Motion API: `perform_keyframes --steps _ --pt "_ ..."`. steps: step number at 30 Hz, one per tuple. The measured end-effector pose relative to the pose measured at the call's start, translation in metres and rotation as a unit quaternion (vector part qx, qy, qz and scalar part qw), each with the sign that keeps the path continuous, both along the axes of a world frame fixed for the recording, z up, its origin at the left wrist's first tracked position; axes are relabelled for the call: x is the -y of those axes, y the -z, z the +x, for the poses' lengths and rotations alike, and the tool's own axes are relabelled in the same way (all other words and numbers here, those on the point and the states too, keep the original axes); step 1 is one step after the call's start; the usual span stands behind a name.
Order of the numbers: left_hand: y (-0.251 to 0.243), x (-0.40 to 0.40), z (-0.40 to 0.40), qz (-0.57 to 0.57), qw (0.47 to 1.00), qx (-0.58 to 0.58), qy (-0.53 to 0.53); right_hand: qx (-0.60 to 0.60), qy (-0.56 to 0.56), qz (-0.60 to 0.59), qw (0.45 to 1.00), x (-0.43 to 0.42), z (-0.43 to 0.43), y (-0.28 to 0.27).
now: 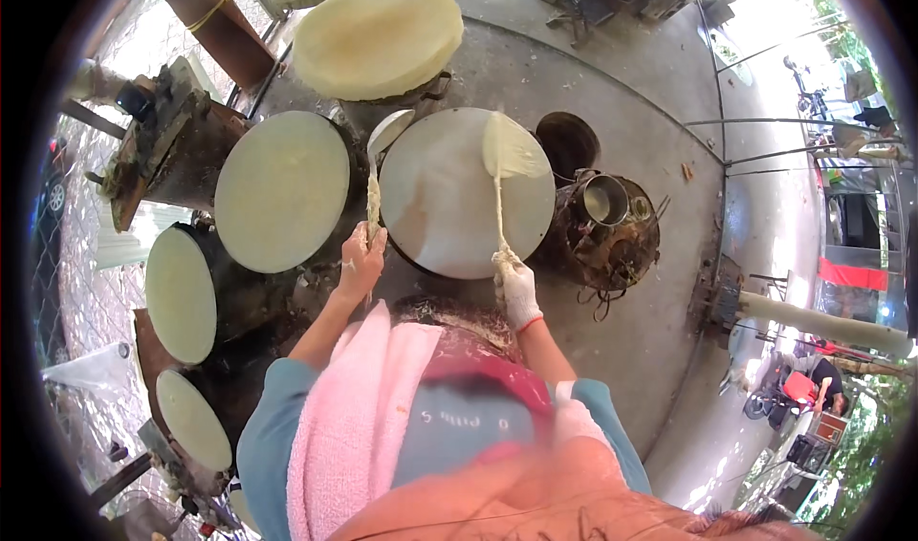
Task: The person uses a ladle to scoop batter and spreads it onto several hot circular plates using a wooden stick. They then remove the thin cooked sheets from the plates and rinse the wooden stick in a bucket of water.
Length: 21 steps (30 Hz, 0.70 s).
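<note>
Before me is a round flat griddle (437,204), its grey surface bare apart from a brownish damp patch and a pale smear of batter (527,154) at the far right. Bare-skinned, my left hand (362,260) grips the batter-crusted handle of a ladle (391,129), whose bowl is raised near the griddle's far left rim. My right hand (518,294), in a white knit glove, holds a long thin handle (499,215), also caked with batter at the grip. That tool's head lies over the smear; its exact shape cannot be made out.
Left of me, several griddles carry pale batter sheets, among them a large one (283,191) and a smaller one (181,295). Beyond is a stack of pale round sheets (379,39). At right stand a rusty drum (609,247) with a metal pot (604,198) and a dark open bucket (568,139).
</note>
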<state>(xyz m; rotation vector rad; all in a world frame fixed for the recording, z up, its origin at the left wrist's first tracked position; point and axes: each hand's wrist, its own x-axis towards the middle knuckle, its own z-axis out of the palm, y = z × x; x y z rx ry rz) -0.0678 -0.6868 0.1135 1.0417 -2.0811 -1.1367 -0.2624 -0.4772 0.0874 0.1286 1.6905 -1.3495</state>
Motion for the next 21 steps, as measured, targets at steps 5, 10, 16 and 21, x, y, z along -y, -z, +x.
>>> perform_keyframes --steps 5,10,16,21 --pt "0.017 -0.005 0.024 0.072 0.996 -0.042 -0.038 -0.248 0.023 -0.043 0.967 -0.052 -0.055 0.052" --pt "0.022 -0.011 0.036 -0.085 0.996 -0.017 -0.037 0.012 -0.096 0.037 0.995 -0.002 -0.033 0.009" --pt "0.006 -0.034 0.048 0.123 0.982 0.034 -0.138 -0.187 -0.081 -0.072 0.976 -0.029 -0.095 0.028" --pt "0.002 -0.058 0.04 0.207 0.958 0.0 -0.197 -0.024 -0.254 0.012 0.967 0.003 -0.087 0.01"
